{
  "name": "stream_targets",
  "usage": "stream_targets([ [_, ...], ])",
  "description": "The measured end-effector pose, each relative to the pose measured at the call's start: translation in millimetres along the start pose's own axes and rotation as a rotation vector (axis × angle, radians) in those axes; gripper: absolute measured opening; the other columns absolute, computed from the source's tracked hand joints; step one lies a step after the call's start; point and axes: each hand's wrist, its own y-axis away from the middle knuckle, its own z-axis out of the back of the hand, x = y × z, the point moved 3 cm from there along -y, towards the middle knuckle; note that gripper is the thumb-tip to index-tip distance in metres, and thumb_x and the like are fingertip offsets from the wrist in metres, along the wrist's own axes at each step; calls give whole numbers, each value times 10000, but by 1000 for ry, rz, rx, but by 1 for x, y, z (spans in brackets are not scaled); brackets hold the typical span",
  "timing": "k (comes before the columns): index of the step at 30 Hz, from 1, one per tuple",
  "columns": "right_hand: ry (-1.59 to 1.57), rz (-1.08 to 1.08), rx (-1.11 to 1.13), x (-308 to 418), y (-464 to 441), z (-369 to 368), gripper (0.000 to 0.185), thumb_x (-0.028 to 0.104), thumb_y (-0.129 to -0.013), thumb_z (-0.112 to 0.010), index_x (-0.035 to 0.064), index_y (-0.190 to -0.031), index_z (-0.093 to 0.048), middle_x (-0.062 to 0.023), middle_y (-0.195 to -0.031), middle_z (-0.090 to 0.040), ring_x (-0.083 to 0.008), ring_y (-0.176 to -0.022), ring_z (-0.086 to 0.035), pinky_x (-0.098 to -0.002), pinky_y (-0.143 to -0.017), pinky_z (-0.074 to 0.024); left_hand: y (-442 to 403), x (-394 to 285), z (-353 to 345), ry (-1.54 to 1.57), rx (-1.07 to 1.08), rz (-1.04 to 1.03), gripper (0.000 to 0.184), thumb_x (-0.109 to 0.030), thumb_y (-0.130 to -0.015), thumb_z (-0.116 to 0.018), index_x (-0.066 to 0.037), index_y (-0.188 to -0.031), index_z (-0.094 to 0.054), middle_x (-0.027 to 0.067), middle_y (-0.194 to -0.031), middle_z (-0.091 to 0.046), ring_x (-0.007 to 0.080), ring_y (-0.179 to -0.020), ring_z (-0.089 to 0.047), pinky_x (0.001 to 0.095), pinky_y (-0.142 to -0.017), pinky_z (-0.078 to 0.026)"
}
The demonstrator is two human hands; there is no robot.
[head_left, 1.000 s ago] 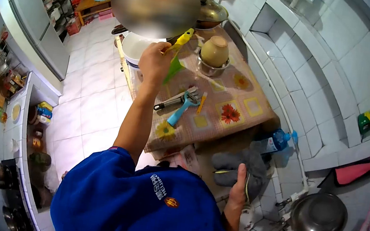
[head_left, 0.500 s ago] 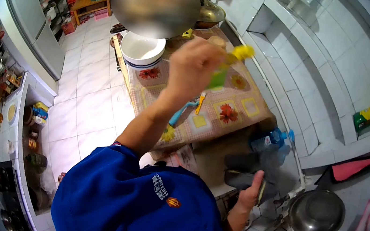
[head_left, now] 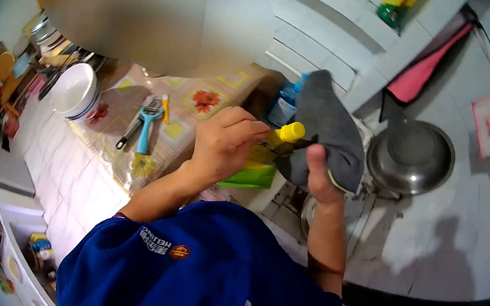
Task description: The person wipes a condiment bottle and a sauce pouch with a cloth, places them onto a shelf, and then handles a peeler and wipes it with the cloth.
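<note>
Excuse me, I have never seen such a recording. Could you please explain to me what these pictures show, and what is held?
There is no robot: these are a person's own bare hands. Every picture comes from one camera on the person's head, looking forward and down. The left hand grips a yellow-and-green bottle with a yellow cap. The right hand holds a grey cloth. On the patterned table are a white bowl, a blue-handled tool, a black-handled tool and a small orange item. The blurred area hides part of the table.
</note>
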Motion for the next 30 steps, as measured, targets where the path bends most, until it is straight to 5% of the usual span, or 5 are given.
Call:
stream_targets([
  [4,502,93,20,15,1,3,254,289,-830,-650,45,-899,-654,-115,-812,-653,-268,-718,-611,-344,-667,-462,3,-11,-15,-9,96,-33,180,24,-667,-683,-46,-831,-658,90,-747,-596,248,-667,-581,321,-579,-456],
  [15,-46,-539,-278,-57,44,23,348,354,-894,-542,48,-1027,-639,-157,-1003,-635,-318,-886,-592,-346,-821,-446,13,-8,-22,37,101,33,184,21,-659,-692,-42,-829,-659,94,-760,-601,253,-681,-592,324,-601,-472],
  [18,85,-246,-160,-20,41,18,341,310,-865,-586,58,-1094,-615,-168,-1075,-607,-331,-940,-572,-350,-880,-429,17,-4,-26,96,110,80,163,29,-670,-680,-36,-816,-652,103,-764,-599,258,-681,-592,332,-604,-475],
  [20,644,225,218,12,26,-6,340,277,-828,-626,64,-1091,-609,-167,-1073,-603,-336,-940,-570,-367,-868,-439,19,-4,-29,96,113,73,154,29,-677,-673,-33,-817,-651,105,-761,-599,261,-681,-593,333,-604,-476],
  [30,587,103,-104,-20,30,-4,279,275,-873,-585,40,-1010,-644,-145,-909,-658,-293,-819,-634,-346,-743,-485,25,8,-27,252,143,287,119,6,-727,-663,0,-845,-649,112,-752,-601,232,-686,-589,299,-607,-454],
])
